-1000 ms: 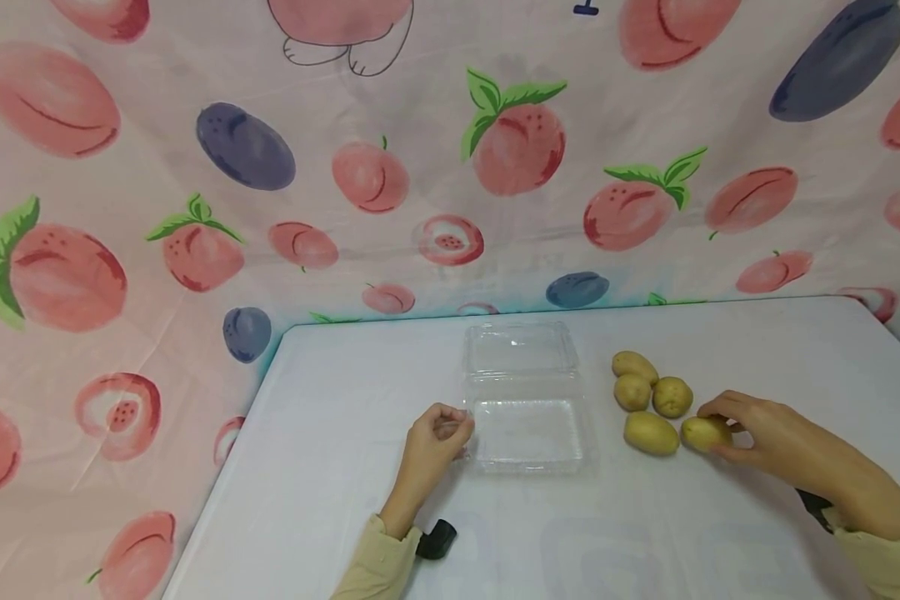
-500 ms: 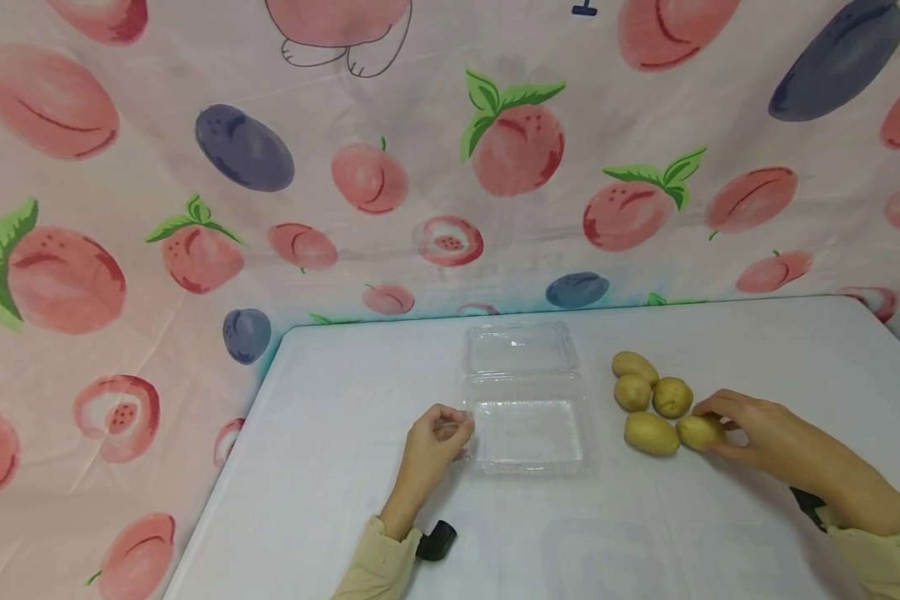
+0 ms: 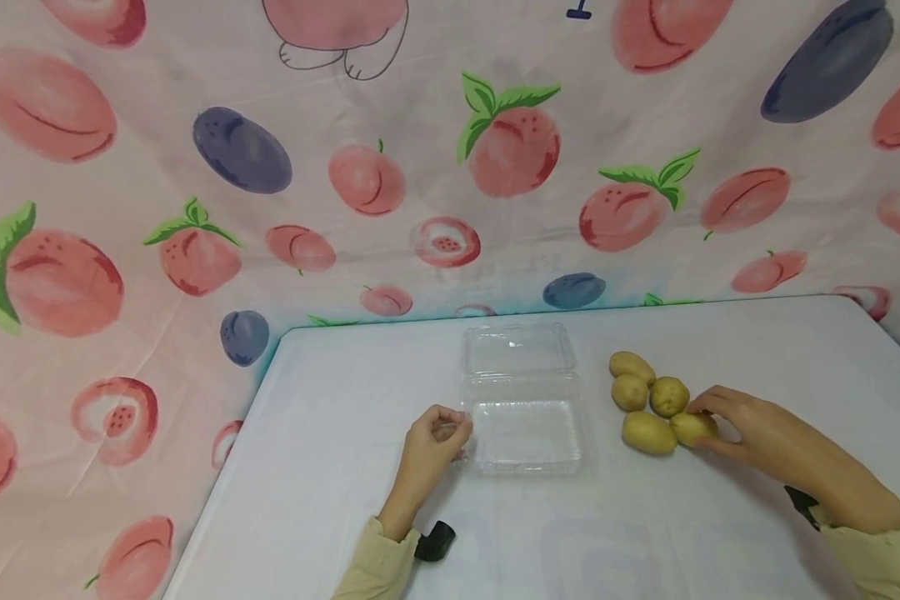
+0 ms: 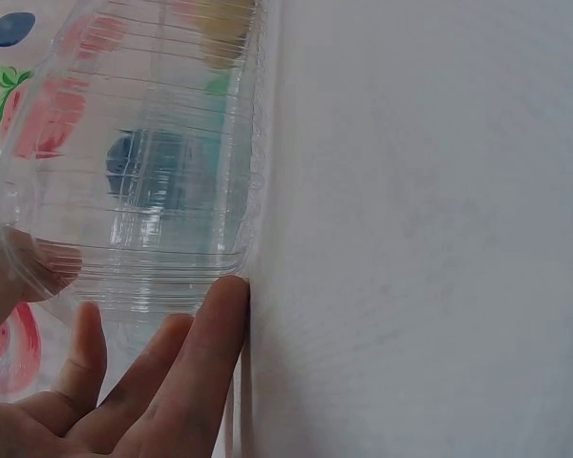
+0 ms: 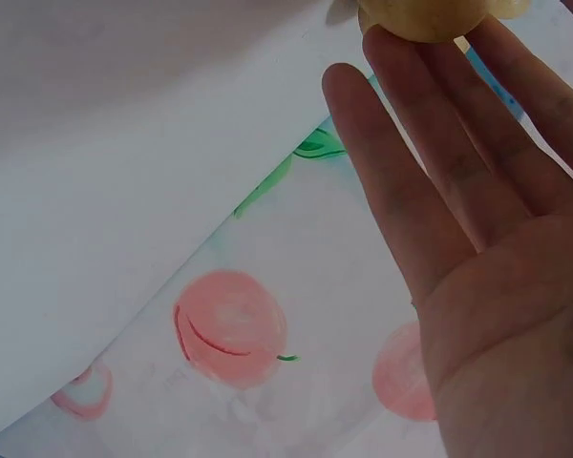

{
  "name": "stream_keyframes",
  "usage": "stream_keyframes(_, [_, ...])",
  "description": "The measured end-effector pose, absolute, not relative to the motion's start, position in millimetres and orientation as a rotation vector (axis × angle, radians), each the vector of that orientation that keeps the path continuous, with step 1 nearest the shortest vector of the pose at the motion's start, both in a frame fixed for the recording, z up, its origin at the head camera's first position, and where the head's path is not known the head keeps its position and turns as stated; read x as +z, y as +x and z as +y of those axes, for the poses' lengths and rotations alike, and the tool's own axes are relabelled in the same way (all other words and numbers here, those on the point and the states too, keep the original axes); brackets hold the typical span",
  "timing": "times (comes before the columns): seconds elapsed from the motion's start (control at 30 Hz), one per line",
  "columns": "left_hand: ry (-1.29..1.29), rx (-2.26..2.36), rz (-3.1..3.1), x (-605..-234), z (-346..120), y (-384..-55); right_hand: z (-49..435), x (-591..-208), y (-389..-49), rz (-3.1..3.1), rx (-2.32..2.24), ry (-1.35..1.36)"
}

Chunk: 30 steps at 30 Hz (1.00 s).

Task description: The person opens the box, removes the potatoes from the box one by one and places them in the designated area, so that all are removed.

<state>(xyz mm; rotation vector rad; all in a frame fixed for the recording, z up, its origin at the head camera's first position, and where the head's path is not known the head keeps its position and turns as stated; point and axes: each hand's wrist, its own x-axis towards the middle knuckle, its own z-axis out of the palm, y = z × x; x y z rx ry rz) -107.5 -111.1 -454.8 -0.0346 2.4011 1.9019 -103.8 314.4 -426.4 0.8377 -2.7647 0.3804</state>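
Observation:
In the head view, my left hand (image 3: 433, 442) is at the left rim of a clear plastic clamshell box (image 3: 528, 471), which lies with its lid (image 3: 517, 350) folded back. The left wrist view shows the thumb over the rim of the box (image 4: 153, 191) and the other fingers along its outer side, pinching it. My right hand (image 3: 753, 421) holds a small yellow potato (image 3: 692, 430) between thumb and fingertips. That potato sits against a larger oval potato (image 3: 648, 433). In the right wrist view, long fingers reach a potato (image 5: 425, 14) at the top edge.
Behind the held potato, several more potatoes cluster, among them a round one (image 3: 670, 397) and an oblong one (image 3: 632, 367). The white table (image 3: 330, 392) meets a peach-patterned cloth (image 3: 390, 250) at its back edge.
My right hand has shifted slightly left with the potato, bringing it up against the larger oval one. The left hand and the box keep their places.

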Motion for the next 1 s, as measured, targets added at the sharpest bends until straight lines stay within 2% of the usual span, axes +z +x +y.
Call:
stream_keyframes(0.63, [-0.044, 1.888, 2.417, -454.6, -107.1, -109.9, 312.7, -420.1, -106.0, -2.691, 0.326, 0.870])
stream_keyframes(0.83, [-0.026, 1.856, 2.448, -435.2, -103.5, -103.7, 303.2, -410.0, -103.4, -2.721, 0.341, 0.850])
stream_keyframes(1.0, [0.013, 1.874, 2.461, -437.2, -106.5, -101.8, 295.3, -402.0, -101.9, -2.756, 0.347, 0.846])
